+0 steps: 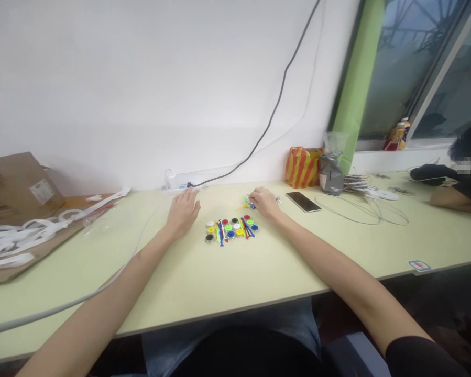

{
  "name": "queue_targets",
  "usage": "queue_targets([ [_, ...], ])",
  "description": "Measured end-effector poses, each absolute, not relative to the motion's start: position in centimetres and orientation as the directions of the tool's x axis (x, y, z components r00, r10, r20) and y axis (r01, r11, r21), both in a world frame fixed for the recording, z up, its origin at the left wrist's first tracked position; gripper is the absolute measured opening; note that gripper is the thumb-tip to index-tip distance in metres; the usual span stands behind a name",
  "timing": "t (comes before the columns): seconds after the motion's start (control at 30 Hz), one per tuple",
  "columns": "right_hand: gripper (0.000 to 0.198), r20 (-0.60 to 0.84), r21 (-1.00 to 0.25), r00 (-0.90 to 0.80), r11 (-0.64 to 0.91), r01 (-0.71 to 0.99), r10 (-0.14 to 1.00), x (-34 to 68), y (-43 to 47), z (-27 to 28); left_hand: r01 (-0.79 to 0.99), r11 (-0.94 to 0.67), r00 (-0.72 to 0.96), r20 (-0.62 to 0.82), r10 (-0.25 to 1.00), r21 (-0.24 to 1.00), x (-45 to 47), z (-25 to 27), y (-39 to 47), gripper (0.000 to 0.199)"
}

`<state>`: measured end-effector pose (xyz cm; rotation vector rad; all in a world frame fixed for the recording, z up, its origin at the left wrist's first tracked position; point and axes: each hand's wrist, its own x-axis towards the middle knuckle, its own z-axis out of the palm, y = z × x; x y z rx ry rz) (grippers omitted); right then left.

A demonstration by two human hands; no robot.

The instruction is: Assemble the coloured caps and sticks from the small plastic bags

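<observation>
My left hand (182, 212) rests flat on the table, its fingers stretched towards the wall and the thumb apart, with nothing in it. To the right, my right hand (265, 202) is closed, fingertips bent down among small coloured plastic pieces (245, 201); whatever it pinches is hidden. Between and nearer than the hands lie several round discs in clear rims, among them a black disc (209, 238), a yellow disc (210, 230) and a blue disc (254, 228). Thin coloured plastic strips (220, 233) lie in two bunches among these discs.
A phone (303, 201) lies right of my right hand, near a striped bag (304, 167) and a grey bag (331, 174). A pale cable (101, 289) crosses my left forearm. White strips (19, 238) and cardboard (26, 183) fill the left. Another person's arm (455, 196) rests far right.
</observation>
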<state>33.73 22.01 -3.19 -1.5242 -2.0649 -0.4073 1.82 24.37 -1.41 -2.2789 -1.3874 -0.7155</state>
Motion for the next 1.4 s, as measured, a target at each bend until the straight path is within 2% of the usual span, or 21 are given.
queue_targets([
  [0.13, 0.017, 0.481, -0.065, -0.216, 0.280, 0.958, 0.850, 33.7, 22.0, -3.5, 0.839, -0.538, 0.455, 0.653, 0.605, -0.086, 3.9, -0.6, 22.5, 0.047],
  [0.27, 0.009, 0.449, -0.094, -0.200, 0.269, 0.959, 0.871, 34.0, 22.1, -3.9, 0.773, -0.624, 0.523, 0.676, 0.520, -0.118, 5.1, -0.2, 21.2, 0.045],
  [0.47, 0.015, 0.493, -0.202, -0.162, 0.294, 0.934, 0.855, 34.1, 21.9, -3.5, 0.728, -0.677, 0.515, 0.740, 0.434, -0.109, 6.0, 0.7, 19.4, 0.046],
  [0.6, 0.011, 0.539, -0.303, -0.125, 0.330, 0.894, 0.833, 34.1, 22.1, -2.7, 0.688, -0.716, 0.532, 0.750, 0.393, -0.113, 6.5, 0.9, 17.4, 0.047],
  [0.67, 0.010, 0.566, -0.457, -0.048, 0.361, 0.813, 0.823, 34.0, 22.2, -2.0, 0.662, -0.739, 0.561, 0.735, 0.381, -0.123, 6.7, 0.8, 16.5, 0.047],
  [0.73, 0.013, 0.552, -0.659, 0.051, 0.397, 0.639, 0.833, 33.9, 21.9, -1.3, 0.638, -0.761, 0.577, 0.726, 0.375, -0.115, 6.9, 0.5, 15.9, 0.044],
  [0.8, 0.020, 0.507, -0.777, 0.047, 0.432, 0.459, 0.861, 33.5, 21.1, -0.6, 0.610, -0.790, 0.573, 0.723, 0.385, -0.063, 7.2, 0.1, 15.6, 0.039],
  [0.97, 0.034, 0.485, -0.817, -0.184, 0.518, 0.253, 0.855, 31.4, 17.2, 0.0, 0.536, -0.837, 0.565, 0.690, 0.453, 0.110, 8.7, -0.4, 14.8, 0.028],
  [1.13, 0.044, 0.465, -0.875, -0.186, 0.481, 0.057, 0.866, 28.6, 13.8, -0.3, 0.561, -0.815, 0.542, 0.680, 0.494, 0.145, 9.3, -0.3, 14.0, 0.024],
  [1.27, 0.043, 0.436, -0.899, -0.233, 0.431, -0.075, 0.869, 27.8, 12.6, -0.5, 0.578, -0.803, 0.493, 0.721, 0.487, 0.148, 8.9, -0.4, 14.3, 0.017],
  [1.4, 0.047, 0.429, -0.898, -0.166, 0.399, -0.187, 0.888, 27.9, 12.2, -0.6, 0.561, -0.817, 0.503, 0.728, 0.466, 0.135, 9.0, -0.5, 14.4, 0.015],
])
